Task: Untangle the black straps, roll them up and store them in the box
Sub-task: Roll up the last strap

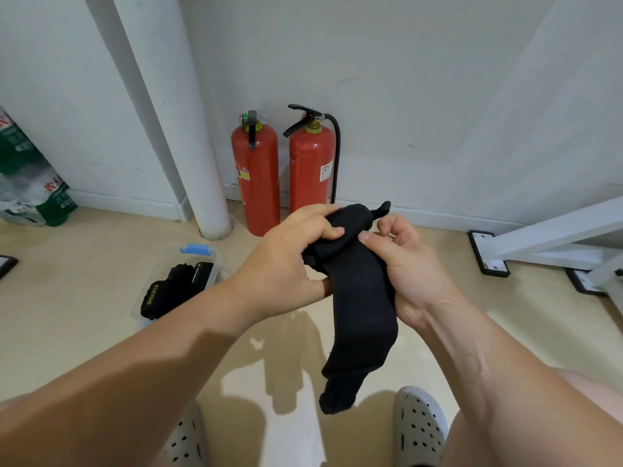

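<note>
While aloft, one strap [362,298], two hands [290,264] [414,264]

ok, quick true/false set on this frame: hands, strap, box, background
1. Both hands grip the same strap. True: the left hand and right hand hold the upper end of the black strap.
2. The strap's lower end already lies in the box. False: it hangs loose below the hands, near the grey clogs. The clear box sits off to the person's left.
3. The clear box already holds rolled black straps. True.
4. Three fire extinguishers stand by the wall. False: there are two red fire extinguishers, side by side.
</note>
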